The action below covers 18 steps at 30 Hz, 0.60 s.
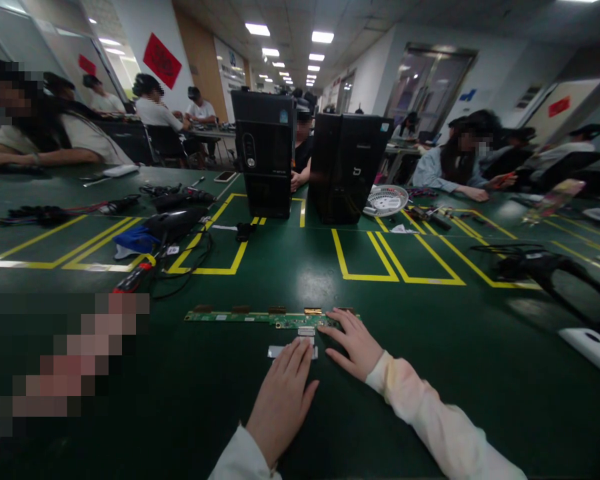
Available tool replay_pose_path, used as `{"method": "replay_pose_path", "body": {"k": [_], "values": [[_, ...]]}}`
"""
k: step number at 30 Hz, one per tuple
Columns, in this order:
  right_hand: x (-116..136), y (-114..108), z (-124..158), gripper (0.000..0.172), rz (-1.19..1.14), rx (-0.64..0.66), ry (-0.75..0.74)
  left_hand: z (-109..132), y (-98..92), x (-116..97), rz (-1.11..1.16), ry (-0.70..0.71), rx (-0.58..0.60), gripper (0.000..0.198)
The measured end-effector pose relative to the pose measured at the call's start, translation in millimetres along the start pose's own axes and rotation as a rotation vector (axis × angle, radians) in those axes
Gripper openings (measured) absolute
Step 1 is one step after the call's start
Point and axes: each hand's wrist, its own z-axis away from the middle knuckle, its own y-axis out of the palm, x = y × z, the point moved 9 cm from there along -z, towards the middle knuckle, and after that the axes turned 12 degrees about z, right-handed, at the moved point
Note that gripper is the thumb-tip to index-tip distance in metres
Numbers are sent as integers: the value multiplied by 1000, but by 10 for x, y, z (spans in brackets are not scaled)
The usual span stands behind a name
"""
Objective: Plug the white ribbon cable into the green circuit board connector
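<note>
A long, narrow green circuit board [250,318] lies across the table in front of me, with several copper-brown tabs along its far edge. My left hand [284,381] rests palm down, fingers stretched out, over a pale flat strip [276,351] just below the board. A short whitish connector piece [307,331] shows between those fingertips and the board. My right hand [354,343] has its fingers spread, with the fingertips touching or just above the board's right end. Part of that end and most of the pale strip are hidden under my hands.
Two black computer towers [267,153] [347,167] stand beyond the board. A dark tool with a blue part [135,240] and cables lie left. At right are a white round basket [386,200] and a black frame [545,263]. Yellow tape [370,278] marks the green table; people sit around.
</note>
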Motion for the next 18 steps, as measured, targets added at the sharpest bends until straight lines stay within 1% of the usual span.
{"method": "replay_pose_path", "body": {"k": [12, 18], "values": [[6, 5, -4, 44, 5, 7, -2, -5, -19, -30, -15, 2, -33, 47], [12, -12, -7, 45, 6, 10, -3, -24, -21, -47, -30, -6, 1, 47]]}}
